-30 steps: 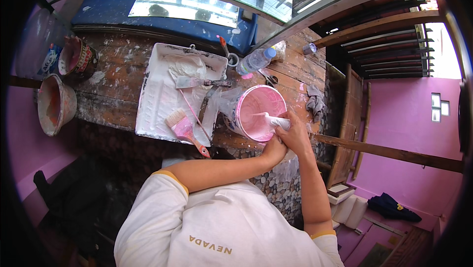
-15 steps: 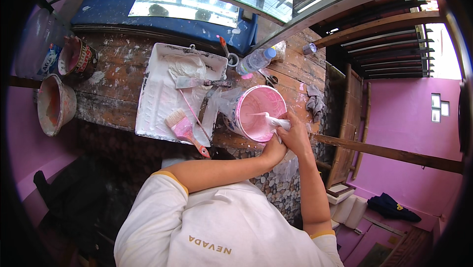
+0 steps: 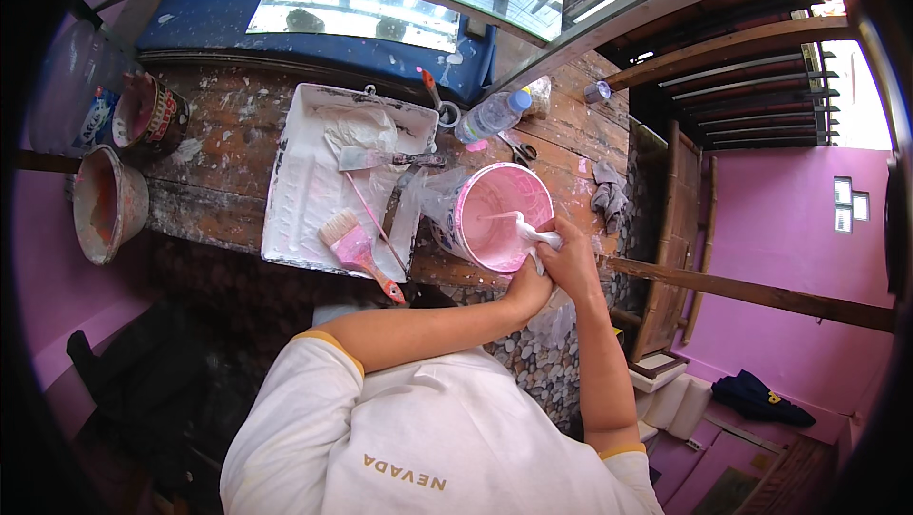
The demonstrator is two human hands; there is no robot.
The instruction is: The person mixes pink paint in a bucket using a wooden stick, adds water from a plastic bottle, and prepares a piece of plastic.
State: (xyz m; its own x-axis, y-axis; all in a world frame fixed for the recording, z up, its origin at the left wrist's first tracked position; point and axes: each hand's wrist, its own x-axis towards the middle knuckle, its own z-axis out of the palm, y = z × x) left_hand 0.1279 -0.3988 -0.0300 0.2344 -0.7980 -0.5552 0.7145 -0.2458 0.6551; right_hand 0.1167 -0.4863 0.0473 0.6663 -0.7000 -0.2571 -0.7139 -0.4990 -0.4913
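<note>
I am looking down over my own shoulders at a worn, paint-spattered wooden counter (image 3: 228,168). My two hands meet at the near rim of a pink paint bucket (image 3: 495,215) that stands at the counter's front edge, just right of a white paint tray (image 3: 295,201). My right hand (image 3: 571,263) is closed around a white stir stick (image 3: 518,225), wrapped where I grip it in what looks like a pale cloth, probably to keep paint off my fingers; its far end dips into the pink paint. My left hand (image 3: 526,289) presses against the right hand's wrist side and the bucket's edge, as if to steady it; I cannot tell whether it grips anything of its own.

A pink-stained flat brush (image 3: 357,253) lies half on the tray's near corner, its handle jutting over the counter's edge toward me, so wet bristles stay on the tray. A scraper (image 3: 380,160) rests across crumpled plastic in the tray.

Behind the bucket a clear plastic bottle (image 3: 493,116) with a blue cap lies on its side. At far left stands a round tin (image 3: 150,117) with a dark red and black label, pink inside, and below it an orange-stained bowl (image 3: 106,206). A grey rag (image 3: 607,194) sits at the counter's right.
</note>
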